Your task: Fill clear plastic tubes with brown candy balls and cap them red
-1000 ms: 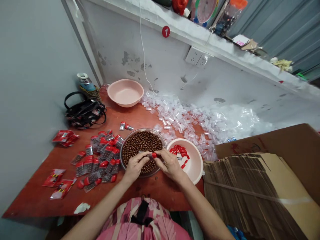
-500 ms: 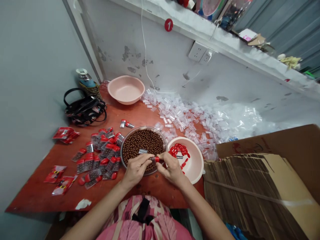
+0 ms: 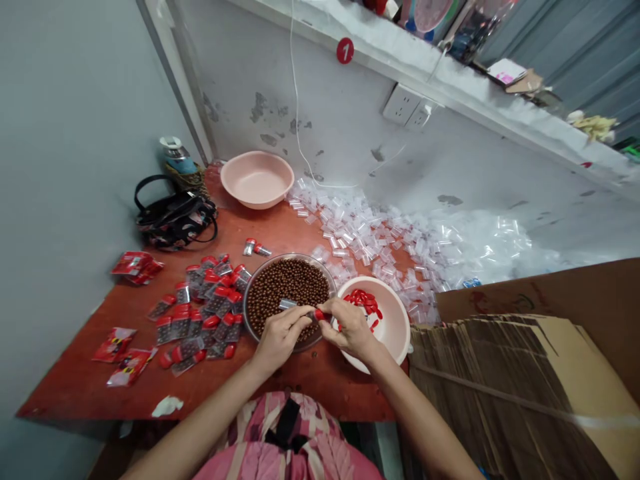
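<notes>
Over the front rim of a bowl of brown balls, my two hands meet at one small clear container with a red cap. My left hand is closed around its clear body, which the fingers mostly cover. My right hand pinches the red cap end. A clear empty container lies on the balls. Beside my right hand stands a whitish basin with loose red caps in it. To the left is a heap of filled, red-capped containers.
Many clear empty containers spread along the wall. A pink basin, a black handbag and red packets are on the red table. Stacked flat cardboard stands at the right.
The view has shifted slightly, so the scene sits a little further right. Both hands stay on the small container; the right fingers have closed in around its red cap.
</notes>
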{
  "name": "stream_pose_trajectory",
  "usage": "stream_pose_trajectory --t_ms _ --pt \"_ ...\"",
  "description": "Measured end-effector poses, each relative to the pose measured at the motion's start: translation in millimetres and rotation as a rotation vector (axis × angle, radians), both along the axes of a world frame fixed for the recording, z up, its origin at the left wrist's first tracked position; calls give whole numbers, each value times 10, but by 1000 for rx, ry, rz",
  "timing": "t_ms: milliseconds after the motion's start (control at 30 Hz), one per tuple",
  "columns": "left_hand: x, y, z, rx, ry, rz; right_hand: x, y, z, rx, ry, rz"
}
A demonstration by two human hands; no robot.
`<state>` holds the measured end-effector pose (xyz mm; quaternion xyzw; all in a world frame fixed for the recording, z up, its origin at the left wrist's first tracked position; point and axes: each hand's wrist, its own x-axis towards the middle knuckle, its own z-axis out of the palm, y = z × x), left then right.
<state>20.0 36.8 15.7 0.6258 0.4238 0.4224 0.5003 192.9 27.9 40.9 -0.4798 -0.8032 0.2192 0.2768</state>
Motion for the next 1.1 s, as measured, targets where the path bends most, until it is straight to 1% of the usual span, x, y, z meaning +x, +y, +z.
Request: stream_pose_trajectory --t_ms 133,300,367,433,500,600,667,700,767,833,867,933,967,1033,1100 --pt "-12 -2 -41 38 32 17 -19 -10 33 -22 21 22" --pt "52 24 -135 54 35 75 -32 22 -80 24 -84 40" --pt "75 79 -172 35 44 60 -22 82 -127 17 -70 26" --pt "94 143 -215 -38 3 31 -16 153 -145 -12 -2 2" --pt "114 190 -259 -170 -125 27 -26 200 -126 -57 103 -75" --pt "137 207 -302 -380 -404 102 -67 160 -83 -100 324 -321" --pt "142 194 -307 -453 -542 168 -97 61 -103 -121 533 -488" --pt "141 184 -306 -468 -580 196 -112 2 -135 -153 652 -541" --pt "137 163 -305 -458 -582 238 -144 -106 -233 -288 896 -569" --pt "129 139 -306 -414 -504 252 -175 -172 -336 -458 1106 -521" --pt "122 127 -306 -382 -444 253 -187 -183 -374 -514 1192 -493" --pt "102 103 -295 -297 -301 223 -195 -170 -400 -549 1320 -455" --pt "90 91 -284 -244 -229 188 -190 -151 -387 -547 1352 -445" --pt "67 67 -255 -129 -114 97 -174 -109 -323 -580 1348 -410" --pt "53 44 -230 -43 -56 30 -162 -81 -241 -695 1306 -344"
